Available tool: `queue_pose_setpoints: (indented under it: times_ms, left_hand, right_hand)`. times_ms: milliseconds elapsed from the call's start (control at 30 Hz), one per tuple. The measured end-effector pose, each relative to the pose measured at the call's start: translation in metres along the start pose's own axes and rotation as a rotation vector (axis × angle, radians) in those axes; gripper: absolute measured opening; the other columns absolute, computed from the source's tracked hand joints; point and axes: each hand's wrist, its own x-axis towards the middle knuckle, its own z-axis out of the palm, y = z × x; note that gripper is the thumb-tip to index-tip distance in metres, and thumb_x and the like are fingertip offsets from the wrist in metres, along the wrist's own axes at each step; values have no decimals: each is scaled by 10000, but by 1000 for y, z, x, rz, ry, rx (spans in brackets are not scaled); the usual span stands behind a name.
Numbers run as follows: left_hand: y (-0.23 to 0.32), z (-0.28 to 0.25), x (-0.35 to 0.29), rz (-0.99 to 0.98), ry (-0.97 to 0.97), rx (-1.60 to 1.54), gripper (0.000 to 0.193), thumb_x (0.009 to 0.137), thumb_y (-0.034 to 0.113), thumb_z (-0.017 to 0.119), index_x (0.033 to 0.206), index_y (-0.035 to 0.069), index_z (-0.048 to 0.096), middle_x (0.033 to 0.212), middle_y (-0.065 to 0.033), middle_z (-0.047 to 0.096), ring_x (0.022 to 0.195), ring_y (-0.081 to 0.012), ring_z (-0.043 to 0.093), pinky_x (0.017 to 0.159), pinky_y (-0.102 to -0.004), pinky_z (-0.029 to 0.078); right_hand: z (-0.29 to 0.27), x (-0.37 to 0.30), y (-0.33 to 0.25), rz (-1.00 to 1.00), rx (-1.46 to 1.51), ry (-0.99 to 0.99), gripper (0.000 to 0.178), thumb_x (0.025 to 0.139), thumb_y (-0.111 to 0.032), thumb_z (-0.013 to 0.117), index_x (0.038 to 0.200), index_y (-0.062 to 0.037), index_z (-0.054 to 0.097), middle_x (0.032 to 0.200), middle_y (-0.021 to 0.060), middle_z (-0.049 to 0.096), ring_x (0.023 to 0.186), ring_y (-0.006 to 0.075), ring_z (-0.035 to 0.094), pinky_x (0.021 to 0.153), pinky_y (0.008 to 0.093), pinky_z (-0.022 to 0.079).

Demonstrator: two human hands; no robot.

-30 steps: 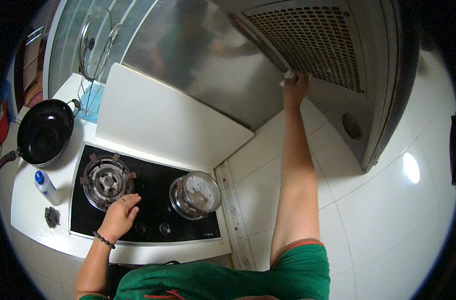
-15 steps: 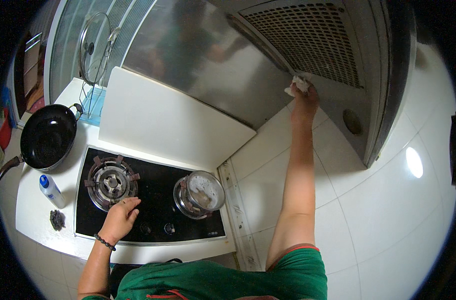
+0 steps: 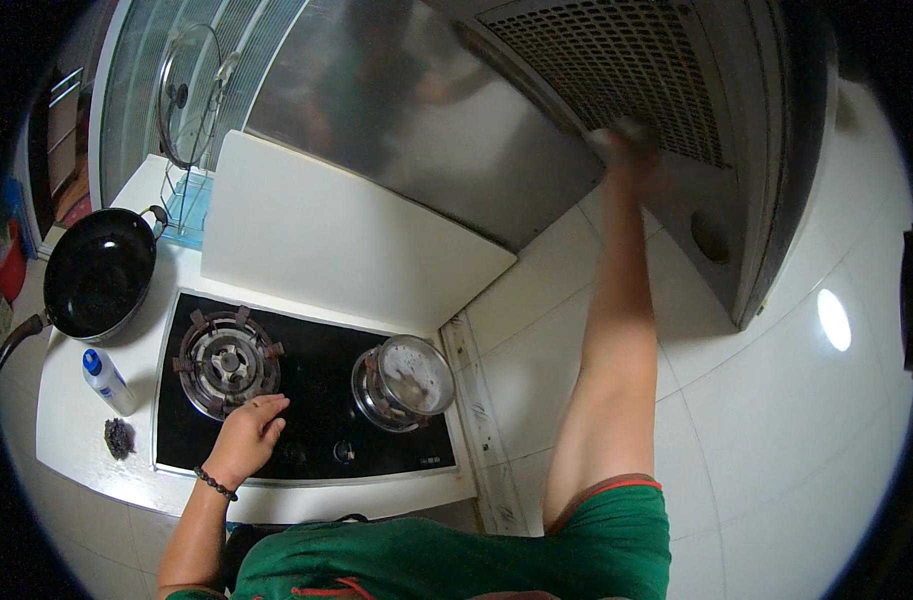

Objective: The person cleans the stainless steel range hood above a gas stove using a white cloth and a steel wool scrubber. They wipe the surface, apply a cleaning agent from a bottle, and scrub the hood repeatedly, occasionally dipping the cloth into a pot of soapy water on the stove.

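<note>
Stretched far up and forward, my right hand [image 3: 631,152] is at the lower edge of the range hood [image 3: 688,190], beside its perforated filter [image 3: 621,75]. It is smeared by motion, closed round a crumpled white cloth or tissue [image 3: 601,138] that barely shows. My left hand [image 3: 248,438], with a dark bead bracelet, hovers over the front of the black gas stove [image 3: 311,400], near the left burner [image 3: 228,365]. Its fingers are stretched out, the thumb is a little apart, and nothing is in it. A metal pot [image 3: 416,378] with cloudy, foamy liquid sits on the right burner.
Left of the stove are a black wok [image 3: 101,275], a white bottle with a blue cap [image 3: 108,382] and a dark scouring pad [image 3: 118,438]. A white board [image 3: 346,230] leans behind the stove, against the metal backsplash [image 3: 376,110]. A glass lid [image 3: 188,100] stands in a wire rack.
My right hand has moved up and slightly right along the hood, toward the filter, with the cloth in it. My left hand keeps its place over the stove. The view has shifted slightly.
</note>
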Motion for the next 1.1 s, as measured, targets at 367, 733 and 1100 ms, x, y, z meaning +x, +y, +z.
queue_pose_setpoints:
  times_ms: [367, 733, 1100]
  left_hand:
    - [2, -5, -1, 29, 12, 7, 285, 821, 29, 586, 1101, -19, 606, 1137, -189, 603, 1071, -333, 572, 929, -356, 446]
    - [-6, -23, -13, -6, 54, -8, 288, 818, 24, 574, 1102, -15, 600, 1120, -184, 608, 1060, -328, 576, 920, -354, 448]
    - [-13, -30, -15, 21, 33, -31, 280, 814, 30, 599, 1090, -20, 606, 1111, -174, 617, 1047, -310, 587, 922, -338, 446]
  right_hand:
    - [39, 5, -19, -403, 111, 160, 232, 798, -86, 647, 986, 32, 582, 918, 152, 621, 832, 235, 606, 753, 363, 492]
    - [90, -248, 37, -291, 441, -513, 305, 661, -39, 739, 938, -47, 611, 893, 107, 628, 781, 198, 615, 716, 309, 489]
    - [60, -401, 50, 634, 1047, -977, 239, 833, -31, 649, 1054, 8, 569, 931, 52, 621, 844, 125, 594, 760, 284, 492]
